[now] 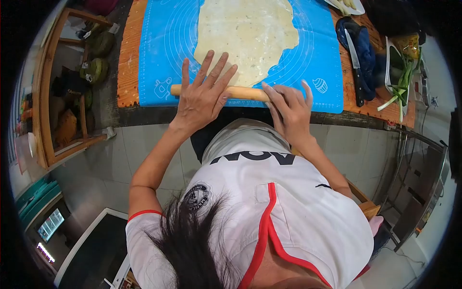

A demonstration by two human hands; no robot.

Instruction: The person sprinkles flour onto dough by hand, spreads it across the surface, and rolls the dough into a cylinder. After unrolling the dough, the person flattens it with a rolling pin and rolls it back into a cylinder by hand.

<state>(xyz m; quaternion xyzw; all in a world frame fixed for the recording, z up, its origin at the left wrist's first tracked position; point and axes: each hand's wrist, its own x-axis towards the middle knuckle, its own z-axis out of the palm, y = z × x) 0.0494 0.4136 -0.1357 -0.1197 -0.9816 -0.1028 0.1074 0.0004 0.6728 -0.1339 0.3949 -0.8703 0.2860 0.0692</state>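
A wooden rolling pin (246, 93) lies crosswise near the front edge of a blue baking mat (161, 58). Beyond it spreads a thin, pale sheet of dough (248, 41) with an uneven edge; its lower tip reaches the pin. My left hand (199, 94) rests palm down over the pin's left part, fingers spread and stretched toward the dough, its thumb along the near side. At the pin's right end, my right hand (291, 108) has its fingers bent around the wood, and that end is hidden beneath them.
To the right of the mat are a knife (353, 62), a dark blue cloth (366, 58) and green onions (402, 89). A plate (357, 8) with pale pieces stands at the back right. On the left is a wooden shelf frame (45, 96) holding dark items.
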